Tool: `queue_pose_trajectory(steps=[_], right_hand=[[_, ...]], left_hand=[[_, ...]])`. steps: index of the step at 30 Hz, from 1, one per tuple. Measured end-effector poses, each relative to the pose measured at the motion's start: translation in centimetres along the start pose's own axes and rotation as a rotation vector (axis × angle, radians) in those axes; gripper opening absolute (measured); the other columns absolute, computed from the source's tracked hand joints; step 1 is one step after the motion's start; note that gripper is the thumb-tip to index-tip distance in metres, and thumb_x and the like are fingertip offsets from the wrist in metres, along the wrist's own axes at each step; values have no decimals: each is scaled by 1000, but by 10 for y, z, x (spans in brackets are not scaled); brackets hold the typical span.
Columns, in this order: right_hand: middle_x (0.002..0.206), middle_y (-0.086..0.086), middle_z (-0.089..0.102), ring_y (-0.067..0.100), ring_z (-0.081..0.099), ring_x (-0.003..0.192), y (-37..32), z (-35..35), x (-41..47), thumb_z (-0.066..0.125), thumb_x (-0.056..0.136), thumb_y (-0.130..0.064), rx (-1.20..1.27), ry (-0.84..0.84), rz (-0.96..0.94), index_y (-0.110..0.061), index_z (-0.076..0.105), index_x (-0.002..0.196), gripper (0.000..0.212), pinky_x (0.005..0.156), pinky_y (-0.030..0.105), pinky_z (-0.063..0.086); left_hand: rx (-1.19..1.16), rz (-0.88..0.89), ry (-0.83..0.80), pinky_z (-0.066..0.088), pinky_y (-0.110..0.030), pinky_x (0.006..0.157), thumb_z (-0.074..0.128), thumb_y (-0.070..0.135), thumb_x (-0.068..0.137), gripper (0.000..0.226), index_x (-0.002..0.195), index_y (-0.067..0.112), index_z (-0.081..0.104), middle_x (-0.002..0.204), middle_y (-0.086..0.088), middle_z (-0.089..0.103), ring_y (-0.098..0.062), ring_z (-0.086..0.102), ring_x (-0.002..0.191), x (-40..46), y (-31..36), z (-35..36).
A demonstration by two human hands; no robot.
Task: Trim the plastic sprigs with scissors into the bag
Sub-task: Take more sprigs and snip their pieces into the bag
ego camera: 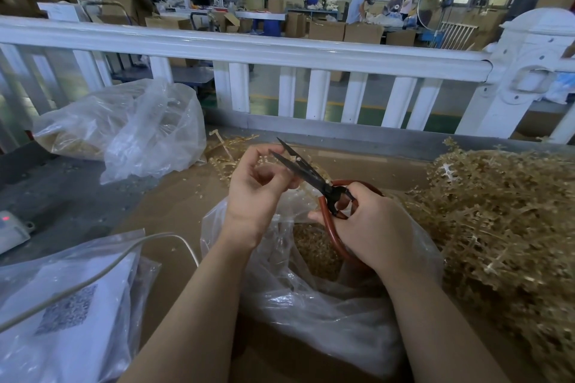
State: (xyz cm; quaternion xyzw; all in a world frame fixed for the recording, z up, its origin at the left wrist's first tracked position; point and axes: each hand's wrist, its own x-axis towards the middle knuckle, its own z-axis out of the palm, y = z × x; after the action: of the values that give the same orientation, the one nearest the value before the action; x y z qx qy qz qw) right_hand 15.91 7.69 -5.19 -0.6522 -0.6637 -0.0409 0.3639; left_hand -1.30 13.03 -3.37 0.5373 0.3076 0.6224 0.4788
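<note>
White fence (pixel 280 54): runs left to right across the far side of the work surface.
Heap of sprigs (pixel 504 214): tan plastic, loose and tangled, fills the right side.
Bag (pixel 326 295): clear plastic, mouth open, near centre under both hands; tan cuttings lie inside.
Second bag (pixel 124 130): clear, crumpled, far left, with tan material in it.
Flat packet (pixel 62 311): clear sleeve with white printed sheet, near left; a pale cable (pixel 102 270) crosses it.
Scissors (pixel 311 177): black blades, red loop handles; long axis slants from near right to far left, tips pointing far left, blades slightly parted.
Right hand (pixel 373 224): fingers curled through and round the handles.
Left hand (pixel 258 190): fingers curled, pinching a small sprig piece (pixel 303 188) beside the blades, above the bag.
</note>
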Motion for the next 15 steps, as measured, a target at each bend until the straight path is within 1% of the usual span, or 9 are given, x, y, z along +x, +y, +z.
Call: queue_pose_trajectory(steps=[1, 3, 5, 7, 8, 11, 13, 15], right_hand=[[82, -22, 64, -1, 53, 67, -1, -1, 0, 37, 69, -92, -17, 3, -4, -28, 67, 97, 76, 59, 5, 34], [81, -24, 58, -1, 54, 67, -3, -2, 1, 35, 69, -92, -44, -10, -5, -29, 66, 100, 77, 58, 7, 36], [84, -23, 61, 0, 56, 71, -3, -2, 1, 40, 70, -90, -54, -43, -4, -30, 65, 103, 73, 60, 9, 38], [89, -21, 65, 0, 57, 75, -1, -2, 2, 47, 72, -85, -47, -64, -6, -30, 65, 105, 67, 63, 9, 41], [89, -21, 64, 0, 57, 76, -1, -3, 2, 49, 72, -84, -32, -73, -1, -31, 64, 106, 65, 64, 10, 41], [88, -25, 57, 2, 59, 79, 0, -3, 2, 52, 73, -82, 11, -99, 15, -34, 62, 107, 60, 64, 9, 40], [88, -25, 56, 2, 58, 78, 0, -4, 1, 53, 72, -83, 32, -116, 15, -36, 59, 106, 58, 62, 6, 37], [87, -25, 55, 0, 55, 76, 0, -4, 1, 52, 69, -87, 57, -135, 7, -39, 56, 105, 60, 61, 6, 37]], left_hand=[[8, 7, 8, 58, -35, 76, 60, -12, 87, 27, 102, 10, 60, 80, -26, 69, -27, 67, 74, 1, 0, 0], [7, 15, 11, 58, -31, 71, 58, -15, 86, 29, 96, 12, 63, 77, -19, 70, -23, 66, 69, 1, -1, -1], [5, 6, 13, 57, -30, 69, 55, -17, 86, 31, 91, 13, 64, 74, -13, 69, -22, 65, 68, 1, -1, -2], [18, -16, 31, 56, -28, 68, 56, -15, 86, 32, 89, 15, 66, 74, -13, 68, -22, 65, 69, 2, -2, -2], [24, -27, 39, 56, -28, 68, 57, -13, 87, 31, 88, 16, 66, 77, -13, 68, -22, 65, 72, 2, -3, -2], [13, -43, 25, 56, -27, 71, 60, -6, 90, 24, 88, 16, 67, 89, -12, 70, -23, 66, 82, 2, -2, -2], [-5, -62, 10, 55, -28, 72, 61, -3, 91, 18, 89, 13, 66, 89, -10, 71, -22, 66, 83, 2, -1, -3], [-79, -113, 10, 55, -30, 73, 59, -4, 91, 16, 88, 10, 64, 87, -11, 69, -23, 63, 81, 3, 0, -4]])
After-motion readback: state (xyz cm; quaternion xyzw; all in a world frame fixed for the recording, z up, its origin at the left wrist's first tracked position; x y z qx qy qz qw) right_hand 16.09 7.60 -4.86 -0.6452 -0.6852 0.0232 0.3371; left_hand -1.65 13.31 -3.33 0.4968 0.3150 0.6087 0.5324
